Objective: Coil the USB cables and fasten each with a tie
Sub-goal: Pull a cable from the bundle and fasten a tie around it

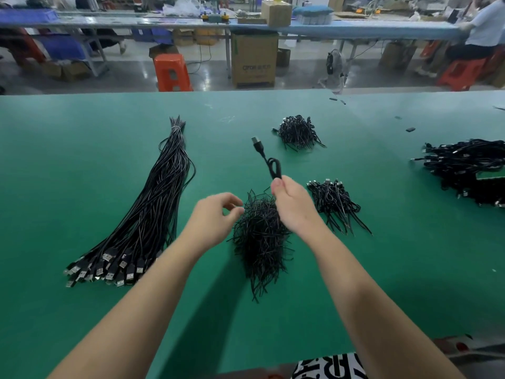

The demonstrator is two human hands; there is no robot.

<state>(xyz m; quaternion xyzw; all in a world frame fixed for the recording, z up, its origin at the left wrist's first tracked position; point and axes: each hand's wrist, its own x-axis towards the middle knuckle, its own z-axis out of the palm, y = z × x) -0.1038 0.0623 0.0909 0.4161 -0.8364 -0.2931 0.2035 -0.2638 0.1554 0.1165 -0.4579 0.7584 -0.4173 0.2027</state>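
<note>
My right hand [291, 205] grips a coiled black USB cable [274, 166] above the green table; its plug [257, 143] sticks up and away from me. My left hand [216, 217] hovers at the left edge of a loose heap of black ties [259, 236], thumb and forefinger curled close together at a strand; whether a tie is pinched I cannot make out. A long bundle of straight black USB cables [161, 203] lies to the left, its metal plugs [106, 269] toward me.
Two small piles of coiled cables lie on the green table [82, 146], one at the back [297, 132] and one at the right [336, 203]. A bigger tangle of cables [464, 168] sits at the far right. Beyond the table's far edge stand an orange stool [172, 72] and a cardboard box [254, 60].
</note>
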